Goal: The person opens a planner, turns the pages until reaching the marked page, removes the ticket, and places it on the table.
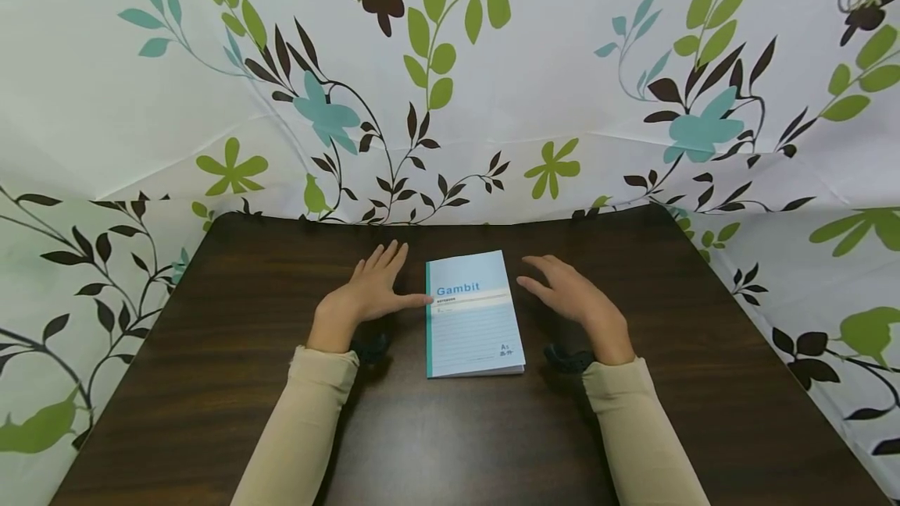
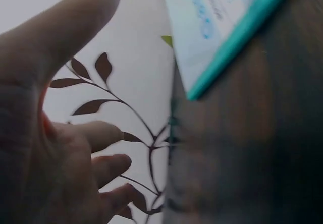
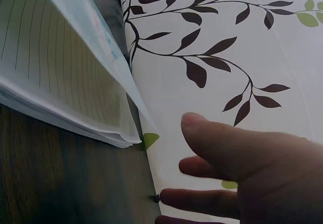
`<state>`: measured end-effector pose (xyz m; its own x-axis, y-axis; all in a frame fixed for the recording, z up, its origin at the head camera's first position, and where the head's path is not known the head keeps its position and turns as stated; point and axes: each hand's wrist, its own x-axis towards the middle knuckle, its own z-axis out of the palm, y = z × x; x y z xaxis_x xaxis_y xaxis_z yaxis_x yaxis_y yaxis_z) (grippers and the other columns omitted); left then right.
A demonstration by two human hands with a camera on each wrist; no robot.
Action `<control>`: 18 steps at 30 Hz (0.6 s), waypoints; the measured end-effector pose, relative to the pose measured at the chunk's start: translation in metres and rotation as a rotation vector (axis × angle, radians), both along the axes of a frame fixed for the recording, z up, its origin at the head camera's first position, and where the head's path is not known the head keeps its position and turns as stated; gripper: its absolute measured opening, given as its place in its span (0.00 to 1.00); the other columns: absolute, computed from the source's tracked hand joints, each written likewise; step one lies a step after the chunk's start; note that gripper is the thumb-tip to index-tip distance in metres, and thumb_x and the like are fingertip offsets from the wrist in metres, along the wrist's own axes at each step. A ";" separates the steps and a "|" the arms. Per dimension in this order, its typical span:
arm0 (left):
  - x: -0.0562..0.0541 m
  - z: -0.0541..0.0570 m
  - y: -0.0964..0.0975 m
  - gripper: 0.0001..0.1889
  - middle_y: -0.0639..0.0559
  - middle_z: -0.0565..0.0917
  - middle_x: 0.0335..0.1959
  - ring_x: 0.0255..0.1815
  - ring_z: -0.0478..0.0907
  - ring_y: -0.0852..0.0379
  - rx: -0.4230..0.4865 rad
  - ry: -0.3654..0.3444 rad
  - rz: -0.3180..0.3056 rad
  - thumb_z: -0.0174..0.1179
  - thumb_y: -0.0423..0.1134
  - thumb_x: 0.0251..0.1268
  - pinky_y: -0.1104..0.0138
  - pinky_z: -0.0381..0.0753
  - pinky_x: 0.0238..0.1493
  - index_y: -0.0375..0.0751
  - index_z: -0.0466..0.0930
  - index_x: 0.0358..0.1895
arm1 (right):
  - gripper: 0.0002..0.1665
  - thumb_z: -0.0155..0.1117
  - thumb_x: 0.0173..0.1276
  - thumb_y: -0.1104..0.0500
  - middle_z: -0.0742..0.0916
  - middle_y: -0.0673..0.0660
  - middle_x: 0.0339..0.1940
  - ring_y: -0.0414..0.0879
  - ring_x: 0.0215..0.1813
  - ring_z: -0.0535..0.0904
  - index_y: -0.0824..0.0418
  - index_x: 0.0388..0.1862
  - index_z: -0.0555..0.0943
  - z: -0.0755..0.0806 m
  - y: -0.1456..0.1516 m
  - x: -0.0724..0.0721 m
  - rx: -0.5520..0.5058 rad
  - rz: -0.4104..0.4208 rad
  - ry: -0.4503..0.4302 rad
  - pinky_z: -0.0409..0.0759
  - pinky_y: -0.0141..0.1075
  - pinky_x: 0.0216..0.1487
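Observation:
A light blue notebook [image 1: 474, 342] with "Gambit" on its cover and a green spine [image 1: 429, 342] lies on the dark table. In the right wrist view its cover [image 3: 96, 32] stands slightly lifted above the lined pages [image 3: 45, 47]. To its left, my left hand [image 1: 362, 295] has spread fingers, and the thumb reaches the spine in the head view; whether it touches, I cannot tell. My right hand [image 1: 573, 299] hovers right of the notebook with loosely extended fingers, apart from it and holding nothing.
Dark wood-grain table [image 1: 450, 443] extends around the notebook. A white cloth [image 1: 506, 84] with leaf and flower prints hangs behind and beside the table. Dark bands [image 1: 568, 359] sit at both wrists, next to beige sleeves [image 1: 302, 420].

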<state>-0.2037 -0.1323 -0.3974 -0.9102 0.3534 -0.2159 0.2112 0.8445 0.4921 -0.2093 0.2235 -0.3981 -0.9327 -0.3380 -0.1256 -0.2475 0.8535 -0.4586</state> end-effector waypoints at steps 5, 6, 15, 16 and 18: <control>-0.004 -0.011 0.002 0.60 0.36 0.40 0.88 0.88 0.34 0.33 -0.003 -0.032 -0.026 0.61 0.71 0.65 0.34 0.38 0.84 0.40 0.40 0.86 | 0.39 0.52 0.83 0.41 0.66 0.68 0.83 0.67 0.84 0.58 0.60 0.83 0.62 -0.002 0.002 -0.001 -0.011 0.033 -0.040 0.59 0.66 0.80; -0.004 -0.013 0.002 0.60 0.36 0.41 0.88 0.88 0.34 0.33 0.000 -0.034 -0.031 0.62 0.70 0.64 0.34 0.38 0.83 0.40 0.41 0.86 | 0.39 0.53 0.83 0.41 0.67 0.67 0.83 0.67 0.84 0.59 0.60 0.83 0.62 -0.002 0.002 -0.002 -0.015 0.044 -0.042 0.60 0.66 0.80; -0.004 -0.033 0.009 0.63 0.38 0.38 0.88 0.88 0.32 0.33 -0.026 -0.054 -0.112 0.63 0.73 0.61 0.34 0.36 0.84 0.43 0.39 0.87 | 0.35 0.54 0.84 0.44 0.80 0.65 0.72 0.61 0.73 0.77 0.61 0.81 0.66 -0.002 0.002 -0.010 -0.069 0.131 -0.061 0.74 0.61 0.73; -0.003 -0.035 0.010 0.63 0.39 0.38 0.88 0.88 0.31 0.33 -0.026 -0.056 -0.118 0.63 0.73 0.61 0.34 0.36 0.84 0.43 0.39 0.87 | 0.35 0.54 0.84 0.44 0.80 0.65 0.72 0.61 0.73 0.77 0.61 0.81 0.66 -0.003 0.002 -0.009 -0.068 0.130 -0.070 0.74 0.61 0.73; -0.002 -0.038 0.012 0.63 0.39 0.38 0.88 0.88 0.32 0.33 -0.020 -0.057 -0.126 0.64 0.73 0.60 0.35 0.35 0.84 0.44 0.39 0.87 | 0.36 0.53 0.84 0.43 0.80 0.66 0.73 0.62 0.74 0.76 0.62 0.81 0.66 -0.006 0.002 -0.008 -0.061 0.129 -0.092 0.73 0.61 0.74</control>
<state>-0.2058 -0.1204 -0.4351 -0.8450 0.4591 -0.2744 0.2881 0.8230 0.4896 -0.2172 0.2258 -0.4037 -0.8669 -0.4633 -0.1839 -0.3075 0.7874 -0.5342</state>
